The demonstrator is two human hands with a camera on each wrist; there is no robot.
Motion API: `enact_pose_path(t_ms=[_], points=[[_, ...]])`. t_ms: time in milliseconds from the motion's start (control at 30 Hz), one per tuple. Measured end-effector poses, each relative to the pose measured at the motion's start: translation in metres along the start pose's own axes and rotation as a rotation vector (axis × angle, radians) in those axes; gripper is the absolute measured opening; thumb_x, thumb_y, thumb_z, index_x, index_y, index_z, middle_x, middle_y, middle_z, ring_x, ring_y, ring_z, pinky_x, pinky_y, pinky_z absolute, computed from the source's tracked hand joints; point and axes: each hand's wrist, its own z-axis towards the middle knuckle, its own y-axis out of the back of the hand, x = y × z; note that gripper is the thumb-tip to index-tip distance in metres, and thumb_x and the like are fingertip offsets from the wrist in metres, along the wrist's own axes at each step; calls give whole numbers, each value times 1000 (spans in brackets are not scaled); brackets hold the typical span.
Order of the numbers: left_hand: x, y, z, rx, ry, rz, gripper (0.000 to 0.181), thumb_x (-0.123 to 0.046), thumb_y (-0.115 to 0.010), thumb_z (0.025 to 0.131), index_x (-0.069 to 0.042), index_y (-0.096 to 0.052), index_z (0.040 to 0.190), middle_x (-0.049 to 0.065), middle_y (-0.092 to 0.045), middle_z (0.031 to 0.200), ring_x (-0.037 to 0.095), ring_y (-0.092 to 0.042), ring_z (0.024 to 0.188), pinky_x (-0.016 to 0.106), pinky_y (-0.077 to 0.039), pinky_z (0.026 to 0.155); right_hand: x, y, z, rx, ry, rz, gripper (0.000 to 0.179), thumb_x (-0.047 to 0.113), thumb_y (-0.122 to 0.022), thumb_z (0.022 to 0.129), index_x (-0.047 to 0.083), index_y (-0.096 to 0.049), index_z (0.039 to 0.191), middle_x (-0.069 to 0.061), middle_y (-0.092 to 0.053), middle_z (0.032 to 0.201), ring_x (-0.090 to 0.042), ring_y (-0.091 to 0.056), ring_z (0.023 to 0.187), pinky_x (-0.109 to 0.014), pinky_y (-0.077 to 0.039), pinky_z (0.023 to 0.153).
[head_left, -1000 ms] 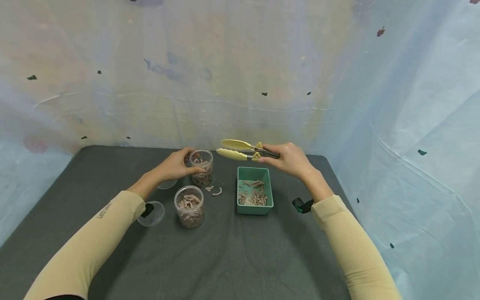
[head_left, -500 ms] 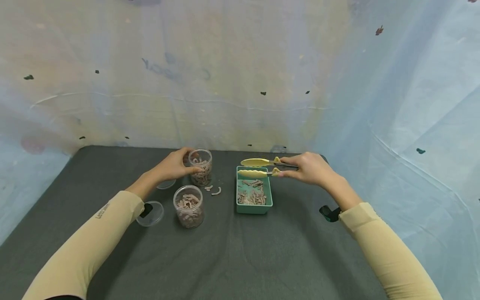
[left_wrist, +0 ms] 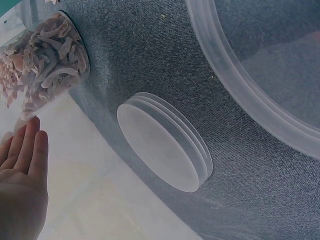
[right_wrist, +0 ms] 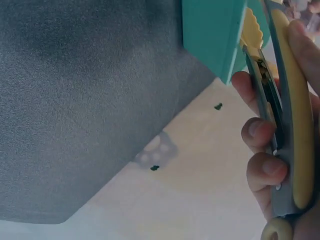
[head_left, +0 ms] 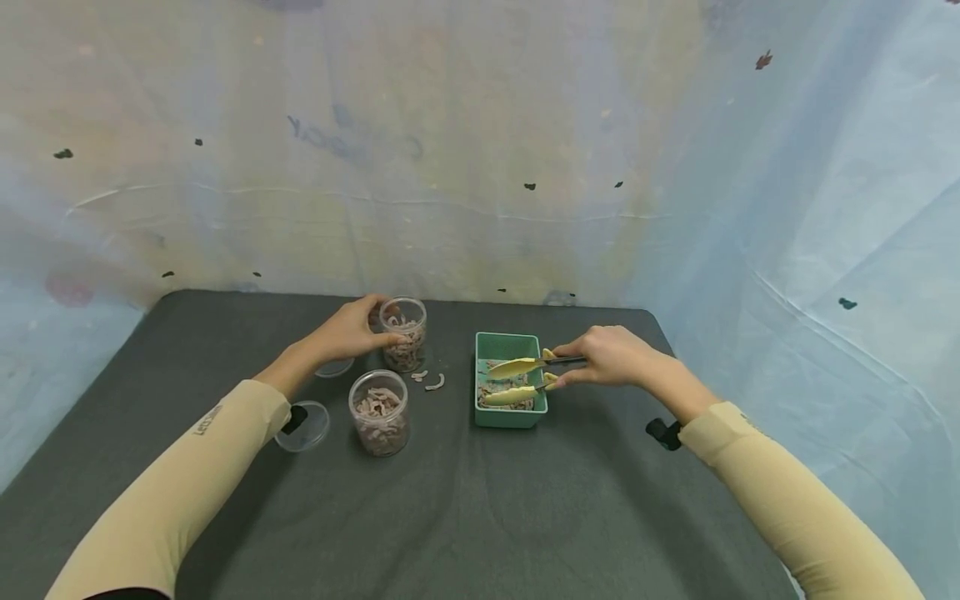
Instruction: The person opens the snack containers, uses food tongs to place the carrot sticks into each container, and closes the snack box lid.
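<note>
My left hand [head_left: 347, 335] holds the far clear jar [head_left: 409, 357], thumb in front and fingers at its far side. Pinkish-brown curled strips fill much of that jar [left_wrist: 50, 62]. In the left wrist view, several fingers [left_wrist: 31, 150] reach to its wall. My right hand [head_left: 617, 357] grips yellow-tipped tongs [head_left: 513, 368] by their dark handles; fingers and thumb wrap the handles [right_wrist: 298, 115] in the right wrist view. The tongs' jaws are spread apart, dipped into a green rectangular tub [head_left: 510, 420] over more strips [head_left: 528, 405].
A second clear jar [head_left: 382, 437] of strips stands nearer the front. Two clear lids lie at its left, one near lid [head_left: 313, 429] and one far lid [head_left: 333, 368] beneath the left hand. Loose strips [head_left: 435, 383] lie between jars and tub. A plastic sheet [head_left: 450, 167] hangs behind the table.
My right hand has carried the tongs from beside the far jar rightward, then down into the green tub. The left hand and its jar have stayed in place.
</note>
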Motion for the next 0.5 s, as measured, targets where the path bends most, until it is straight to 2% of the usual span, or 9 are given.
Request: enact_pose_path(t_ms=[100, 267, 367, 500], points=[[0, -1, 1, 2, -3, 3, 84, -54, -75, 94, -5, -41, 153, 16, -55, 145, 39, -52, 130, 59, -45, 104, 2, -3, 4, 20, 21, -3, 63, 56, -75, 91, 10, -72, 134, -10, -79, 109, -5, -59, 60, -30, -48, 56], [-1, -2, 1, 8, -6, -3, 85, -57, -74, 93, -6, -42, 153, 17, -54, 145, 39, -52, 130, 59, -46, 103, 6, -4, 7, 38, 23, 13, 56, 49, -76, 93, 9, -73, 132, -8, -79, 109, -10, -70, 72, -36, -58, 67], [-2, -2, 1, 8, -6, -7, 86, -57, -74, 93, -6, -41, 154, 17, -54, 146, 39, -52, 131, 59, -45, 105, 8, -5, 7, 47, 18, 21, 52, 46, -77, 93, 10, -75, 130, -6, -79, 109, -9, -70, 73, -34, -57, 64], [-1, -3, 1, 4, -8, -8, 87, -58, -74, 93, -6, -41, 154, 16, -54, 146, 39, -51, 132, 58, -45, 105, 9, -6, 7, 45, 11, 27, 49, 45, -77, 93, 11, -76, 129, -3, -80, 102, -2, -59, 60, -27, -47, 55]])
